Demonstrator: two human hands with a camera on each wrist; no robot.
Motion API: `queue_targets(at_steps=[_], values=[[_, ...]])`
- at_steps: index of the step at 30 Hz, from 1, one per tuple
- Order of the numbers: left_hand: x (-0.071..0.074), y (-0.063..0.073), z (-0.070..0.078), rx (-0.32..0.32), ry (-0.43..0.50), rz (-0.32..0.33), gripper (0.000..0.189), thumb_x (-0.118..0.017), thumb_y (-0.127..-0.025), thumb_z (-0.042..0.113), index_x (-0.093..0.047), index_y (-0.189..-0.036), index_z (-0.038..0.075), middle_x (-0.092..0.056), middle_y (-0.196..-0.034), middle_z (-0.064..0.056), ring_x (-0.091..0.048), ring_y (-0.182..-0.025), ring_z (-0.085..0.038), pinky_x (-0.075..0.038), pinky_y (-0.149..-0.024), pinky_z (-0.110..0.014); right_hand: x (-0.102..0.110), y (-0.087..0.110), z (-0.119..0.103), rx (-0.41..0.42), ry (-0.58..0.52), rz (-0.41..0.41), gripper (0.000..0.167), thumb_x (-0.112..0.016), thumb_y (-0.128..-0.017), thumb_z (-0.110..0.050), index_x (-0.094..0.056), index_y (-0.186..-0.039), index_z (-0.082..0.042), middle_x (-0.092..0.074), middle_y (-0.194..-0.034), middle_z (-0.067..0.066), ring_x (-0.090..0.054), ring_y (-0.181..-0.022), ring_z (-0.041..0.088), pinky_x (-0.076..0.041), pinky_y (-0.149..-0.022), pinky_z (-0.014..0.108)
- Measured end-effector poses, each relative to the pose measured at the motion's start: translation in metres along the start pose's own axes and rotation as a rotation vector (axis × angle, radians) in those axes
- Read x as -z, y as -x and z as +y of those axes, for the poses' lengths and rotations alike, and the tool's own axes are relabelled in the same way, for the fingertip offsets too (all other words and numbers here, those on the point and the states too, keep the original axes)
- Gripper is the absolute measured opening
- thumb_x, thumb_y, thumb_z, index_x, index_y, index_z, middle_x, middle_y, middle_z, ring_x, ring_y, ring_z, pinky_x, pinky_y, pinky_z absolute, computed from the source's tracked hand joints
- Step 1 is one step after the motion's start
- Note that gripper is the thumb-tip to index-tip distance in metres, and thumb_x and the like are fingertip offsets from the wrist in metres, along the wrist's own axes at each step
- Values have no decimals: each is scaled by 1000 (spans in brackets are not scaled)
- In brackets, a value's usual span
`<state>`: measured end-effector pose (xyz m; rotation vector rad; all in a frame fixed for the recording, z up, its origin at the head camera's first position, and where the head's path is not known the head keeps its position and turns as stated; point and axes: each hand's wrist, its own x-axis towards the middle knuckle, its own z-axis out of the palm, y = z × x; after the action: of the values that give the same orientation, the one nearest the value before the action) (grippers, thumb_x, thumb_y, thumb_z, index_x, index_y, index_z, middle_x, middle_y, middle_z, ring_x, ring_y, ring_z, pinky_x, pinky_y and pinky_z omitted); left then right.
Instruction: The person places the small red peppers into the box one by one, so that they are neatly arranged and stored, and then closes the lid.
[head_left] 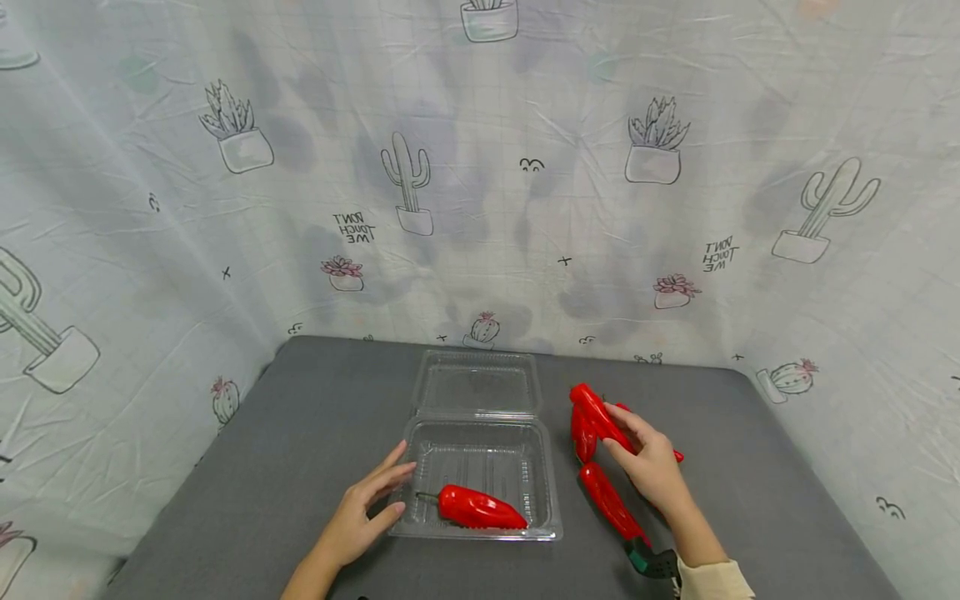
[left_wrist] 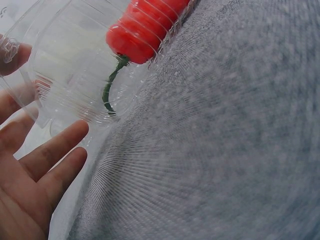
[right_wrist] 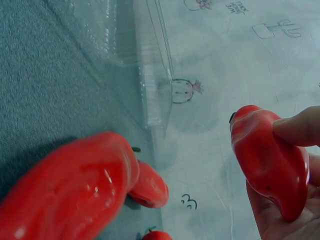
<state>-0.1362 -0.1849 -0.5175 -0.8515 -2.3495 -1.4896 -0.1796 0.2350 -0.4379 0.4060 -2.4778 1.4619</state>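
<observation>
A clear plastic clamshell box (head_left: 480, 460) lies opened out on the grey table, with one red pepper (head_left: 480, 507) lying along its near side, green stem to the left. My left hand (head_left: 363, 508) is at the box's left rim, fingers extended and spread; in the left wrist view its fingertips (left_wrist: 77, 131) are close by the plastic wall. On the right, my right hand (head_left: 654, 467) holds another red pepper (right_wrist: 267, 157) between thumb and fingers, raised over other peppers. Beneath and beside it lie a pepper (head_left: 583, 437) and a longer one (head_left: 611, 504) nearer me.
The box's lid (head_left: 476, 387) lies folded back towards the far edge of the grey cloth-covered table (head_left: 315, 400). Part of a further red pepper (head_left: 678, 456) shows behind the right hand. A black and green device (head_left: 651, 560) is at the right wrist. Cactus-printed curtains (head_left: 480, 250) surround the table.
</observation>
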Motion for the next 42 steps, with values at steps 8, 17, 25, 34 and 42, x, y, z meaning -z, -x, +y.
queue_targets(at_steps=[8,17,25,34,42], values=[[0,-1,2,-22,-2,-2,47,-60,-86,-4,-52,-132,1,-33,-149,-25,-50,-124,-5,-47,-95,-19,-8,2,0,7,-31,-32,50,-67,-85,-1,-52,-133,0,-60,-122,21,-58,-91,3,-53,-71,15],[1,-1,0,-7,-7,-3,47,-60,-86,-3,-52,-132,1,-33,-149,-25,-51,-123,-5,-47,-95,-19,-20,4,-4,5,-57,-67,49,-67,-86,-4,-52,-133,-3,-60,-124,19,-59,-90,6,-55,-70,19],[1,-1,1,-1,-7,-2,47,-61,-86,-2,-53,-132,1,-33,-149,-24,-51,-123,-5,-47,-95,-19,-32,6,-7,-50,-29,-74,49,-69,-85,-9,-55,-133,-9,-61,-125,14,-59,-92,15,-54,-71,20],[1,-1,0,-21,-19,-5,47,-60,-86,-4,-52,-132,1,-33,-149,-26,-52,-122,-7,-47,-95,-19,-47,5,-13,-12,-55,-107,48,-70,-85,-14,-56,-131,-11,-60,-128,11,-56,-93,16,-53,-72,21],[1,0,2,19,-16,-3,48,-61,-86,-1,-53,-133,5,-32,-151,-21,-53,-122,-7,-48,-94,-21,-62,5,-13,79,-40,-120,46,-69,-84,-7,-59,-128,-10,-64,-121,10,-56,-87,10,-52,-68,21]])
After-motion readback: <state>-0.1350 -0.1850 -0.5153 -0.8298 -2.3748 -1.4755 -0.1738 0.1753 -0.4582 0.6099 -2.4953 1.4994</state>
